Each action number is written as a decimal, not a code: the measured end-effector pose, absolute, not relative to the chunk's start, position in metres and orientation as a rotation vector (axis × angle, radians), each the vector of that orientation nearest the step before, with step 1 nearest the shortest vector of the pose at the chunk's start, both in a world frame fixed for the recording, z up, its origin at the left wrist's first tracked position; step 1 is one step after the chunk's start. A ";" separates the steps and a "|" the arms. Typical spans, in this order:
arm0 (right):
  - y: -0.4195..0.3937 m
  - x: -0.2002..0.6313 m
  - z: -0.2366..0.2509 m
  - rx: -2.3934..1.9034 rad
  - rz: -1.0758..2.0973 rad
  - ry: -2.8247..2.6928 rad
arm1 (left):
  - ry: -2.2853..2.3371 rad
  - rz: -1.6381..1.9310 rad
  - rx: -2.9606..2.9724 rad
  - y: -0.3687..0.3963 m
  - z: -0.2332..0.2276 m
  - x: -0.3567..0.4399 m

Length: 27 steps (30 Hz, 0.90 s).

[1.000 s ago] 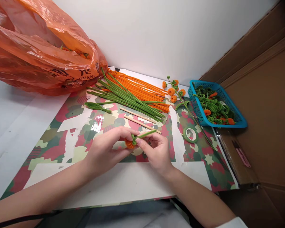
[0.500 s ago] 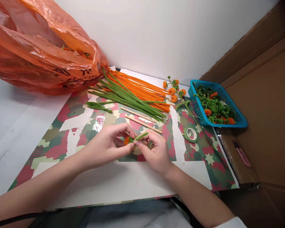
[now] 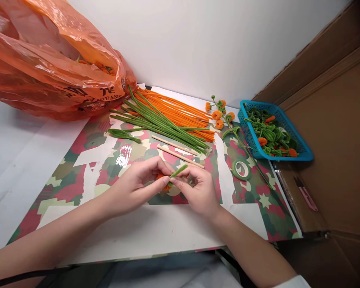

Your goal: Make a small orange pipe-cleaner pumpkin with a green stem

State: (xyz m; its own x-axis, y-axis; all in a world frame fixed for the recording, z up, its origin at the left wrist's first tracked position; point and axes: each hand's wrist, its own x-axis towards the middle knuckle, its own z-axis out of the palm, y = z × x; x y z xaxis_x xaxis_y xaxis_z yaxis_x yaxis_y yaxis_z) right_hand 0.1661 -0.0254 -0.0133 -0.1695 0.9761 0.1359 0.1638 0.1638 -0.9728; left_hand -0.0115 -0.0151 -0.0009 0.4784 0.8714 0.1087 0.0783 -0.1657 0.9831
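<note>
A small orange pipe-cleaner ball (image 3: 161, 181) with a green pipe-cleaner stub (image 3: 178, 171) sits low over the middle of the desk (image 3: 156, 234), pinched between both hands. The left hand (image 3: 135, 188) closes its fingers around the orange part, seemingly to steady it, while the right hand (image 3: 199, 190) nips the base of the green stub between thumb and forefinger, so the free end sticks up and away to the right. Just beyond lie two wooden sticks (image 3: 180, 156), then a fan of green pipe cleaners (image 3: 162, 122) and orange pipe cleaners (image 3: 180, 110), within easy reach. To the right sit a roll of green tape (image 3: 241, 169), a finished flower sprig (image 3: 225, 120) and a blue basket (image 3: 300, 153) of made pieces. An orange plastic bag (image 3: 48, 60) slumps at far left.
</note>
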 end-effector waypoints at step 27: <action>-0.026 0.188 0.007 -1.139 2.056 -1.208 | 0.986 1.271 2.584 -0.018 -0.013 -0.017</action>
